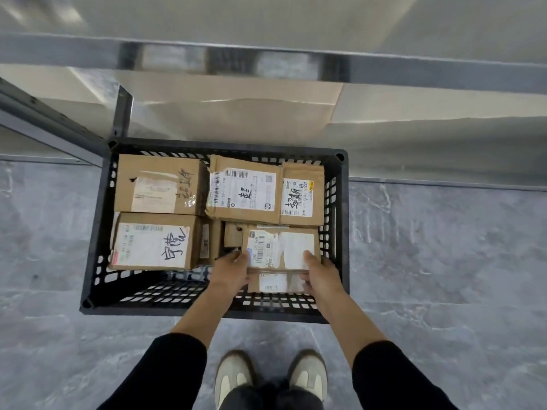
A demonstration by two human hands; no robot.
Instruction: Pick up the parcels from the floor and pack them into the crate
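A black slatted plastic crate point(97, 255) stands on the floor in front of me, holding several cardboard parcels with white labels. Both hands reach into its near right corner. My left hand point(233, 269) grips the left edge of a labelled cardboard parcel point(281, 247), and my right hand point(318, 272) grips its right edge. This parcel lies on top of another small parcel point(275, 282). Two parcels point(157, 183) point(152, 242) fill the crate's left side, and two more point(244, 189) point(300, 193) lie along the far right.
Grey marbled floor tiles point(444, 261) surround the crate. A metal shelf frame point(266, 59) with a post point(121, 113) rises just behind the crate, with large cardboard sheets point(236, 113) on its lower level. My shoes point(272, 377) stand close to the crate's near wall.
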